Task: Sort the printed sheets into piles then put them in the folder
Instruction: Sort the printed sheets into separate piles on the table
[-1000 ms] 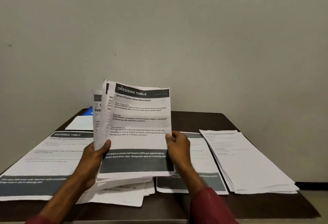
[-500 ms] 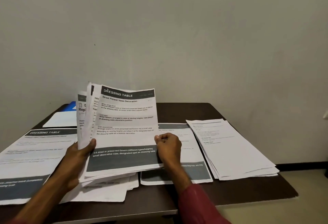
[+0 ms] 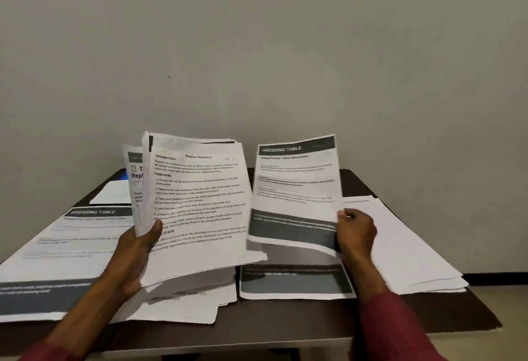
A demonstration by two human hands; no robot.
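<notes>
Two hands: we have both up over the table, sleeves dark red.
Left hand: we clutch a fanned stack upright, thumb across its front sheet headed "Replace Shoelaces".
Right hand: we pinch one sheet headed "DRESSING TABLE" by its right edge, raised clear of the stack, its lower edge curling; its print is blurred.
Piles on table: we count four. One at far left with a "DRESSING TABLE" header, one under the stack, one in the middle with a dark band, one at right, white.
Back left: a lone white sheet, and behind it a blue corner; we cannot tell whether that is the folder.
In the way: the stack hides the back middle of the table; the raised sheet covers most of the middle pile.
</notes>
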